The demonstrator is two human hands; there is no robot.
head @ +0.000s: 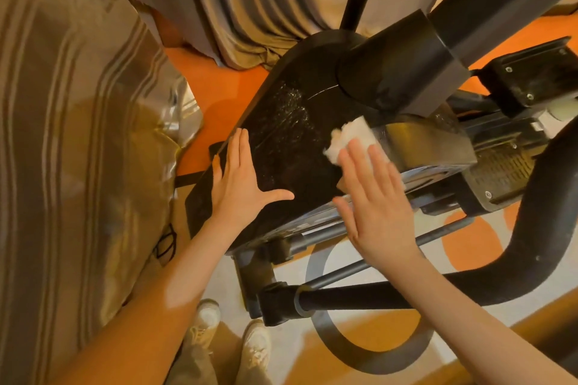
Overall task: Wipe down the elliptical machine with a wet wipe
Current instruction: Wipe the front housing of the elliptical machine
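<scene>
Both forearms reach down toward the elliptical (300, 134), whose black housing shows wet streaks. Striped curtains (78, 134) hang at left over an orange-patterned floor (475, 241). Left hand (240, 178) lies flat on the housing — fingers straight, thumb spread. Right hand (375, 197), fingers straight, presses the white wipe (347, 134) against the housing — beside the grey column.

A bunched white wet wipe (350, 139) lies on the black elliptical machine (291, 147), whose housing shows wet streaks.
</scene>
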